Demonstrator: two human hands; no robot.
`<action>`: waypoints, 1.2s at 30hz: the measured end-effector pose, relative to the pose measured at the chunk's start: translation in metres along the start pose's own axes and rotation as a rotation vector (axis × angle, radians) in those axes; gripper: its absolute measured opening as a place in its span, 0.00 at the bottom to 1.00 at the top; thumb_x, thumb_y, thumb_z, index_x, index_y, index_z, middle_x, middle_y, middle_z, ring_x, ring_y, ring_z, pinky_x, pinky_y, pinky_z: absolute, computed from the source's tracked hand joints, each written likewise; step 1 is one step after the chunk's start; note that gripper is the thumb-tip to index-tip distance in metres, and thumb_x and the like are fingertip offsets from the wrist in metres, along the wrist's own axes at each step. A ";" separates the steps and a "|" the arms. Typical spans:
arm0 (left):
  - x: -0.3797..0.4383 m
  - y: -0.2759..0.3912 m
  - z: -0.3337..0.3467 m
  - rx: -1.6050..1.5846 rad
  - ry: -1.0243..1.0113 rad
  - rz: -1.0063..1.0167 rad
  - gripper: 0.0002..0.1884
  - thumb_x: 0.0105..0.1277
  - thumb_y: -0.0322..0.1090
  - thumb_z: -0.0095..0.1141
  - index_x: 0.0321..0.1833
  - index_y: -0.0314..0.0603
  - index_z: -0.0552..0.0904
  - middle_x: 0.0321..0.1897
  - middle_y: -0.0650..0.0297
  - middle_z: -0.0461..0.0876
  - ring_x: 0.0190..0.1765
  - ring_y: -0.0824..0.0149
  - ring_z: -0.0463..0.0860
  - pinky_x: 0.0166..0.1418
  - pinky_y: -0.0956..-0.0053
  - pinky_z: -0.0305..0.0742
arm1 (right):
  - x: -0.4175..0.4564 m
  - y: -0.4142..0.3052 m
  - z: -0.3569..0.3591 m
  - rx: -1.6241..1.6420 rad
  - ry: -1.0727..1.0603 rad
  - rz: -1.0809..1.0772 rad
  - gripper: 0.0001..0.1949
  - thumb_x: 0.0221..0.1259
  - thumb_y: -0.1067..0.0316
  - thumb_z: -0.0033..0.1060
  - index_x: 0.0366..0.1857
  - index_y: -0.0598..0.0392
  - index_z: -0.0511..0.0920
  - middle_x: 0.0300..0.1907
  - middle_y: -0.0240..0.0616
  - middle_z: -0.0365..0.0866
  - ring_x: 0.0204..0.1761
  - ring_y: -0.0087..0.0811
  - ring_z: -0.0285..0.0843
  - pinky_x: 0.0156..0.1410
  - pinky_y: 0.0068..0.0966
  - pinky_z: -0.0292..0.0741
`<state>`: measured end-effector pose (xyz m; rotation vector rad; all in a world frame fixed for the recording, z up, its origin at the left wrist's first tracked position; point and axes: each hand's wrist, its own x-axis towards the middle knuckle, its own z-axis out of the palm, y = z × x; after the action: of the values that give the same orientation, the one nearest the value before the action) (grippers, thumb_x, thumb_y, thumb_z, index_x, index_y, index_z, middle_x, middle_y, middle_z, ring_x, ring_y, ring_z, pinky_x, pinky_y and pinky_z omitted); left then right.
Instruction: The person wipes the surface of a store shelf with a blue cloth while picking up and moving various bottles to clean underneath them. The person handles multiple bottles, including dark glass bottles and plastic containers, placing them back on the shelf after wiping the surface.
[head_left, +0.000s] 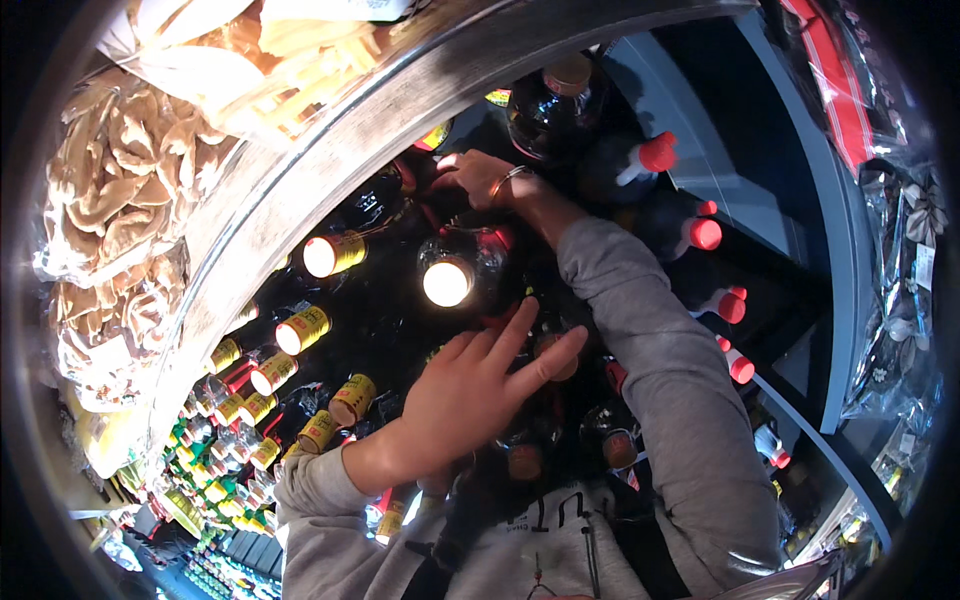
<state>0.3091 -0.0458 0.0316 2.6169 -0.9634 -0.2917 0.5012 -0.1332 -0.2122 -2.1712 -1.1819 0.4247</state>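
Note:
My left hand (469, 386) is above dark bottles in the middle, with its index finger and thumb spread apart and nothing seen between them. Just beyond its fingertips stands a large bottle of dark liquid with a brightly lit cap (448, 283). My right hand (480, 178) reaches farther in, near the wooden shelf edge. Its fingers are by a red bottle handle (409, 176); shadow hides whether they grip it. Another large dark bottle with a brown cap (568, 75) stands beyond my right wrist. Below my left hand are brown-capped bottles (523, 461).
A wooden shelf edge (300, 157) curves overhead, bearing bags of dried food (112, 180). Several yellow-capped bottles (303, 330) crowd the left. Several red-capped bottles (705, 234) line the right, beside a blue-grey shelf frame (847, 300). Clear packages (892, 322) hang at far right.

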 end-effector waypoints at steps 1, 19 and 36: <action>-0.001 0.002 0.000 -0.014 -0.019 -0.005 0.37 0.58 0.33 0.51 0.73 0.69 0.63 0.62 0.51 0.73 0.44 0.62 0.83 0.49 0.72 0.78 | -0.010 -0.002 -0.007 0.001 -0.028 0.067 0.28 0.43 0.73 0.58 0.56 0.42 0.79 0.60 0.44 0.73 0.58 0.45 0.73 0.65 0.34 0.71; -0.006 0.016 -0.003 -0.023 0.087 0.014 0.38 0.52 0.31 0.63 0.70 0.52 0.67 0.59 0.59 0.75 0.42 0.56 0.84 0.44 0.69 0.82 | -0.247 -0.045 0.011 0.177 -0.395 0.775 0.33 0.49 0.74 0.60 0.66 0.39 0.70 0.63 0.48 0.66 0.65 0.48 0.68 0.69 0.36 0.68; -0.011 0.023 0.004 0.031 0.108 0.007 0.35 0.60 0.37 0.59 0.72 0.63 0.62 0.53 0.61 0.76 0.38 0.54 0.84 0.40 0.65 0.83 | -0.342 -0.161 0.029 -0.237 -0.222 0.860 0.13 0.62 0.63 0.51 0.46 0.50 0.83 0.46 0.44 0.82 0.55 0.45 0.79 0.57 0.41 0.76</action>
<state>0.2859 -0.0557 0.0378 2.6260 -0.9482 -0.1337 0.1957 -0.3431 -0.1332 -2.8322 -0.3355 0.9345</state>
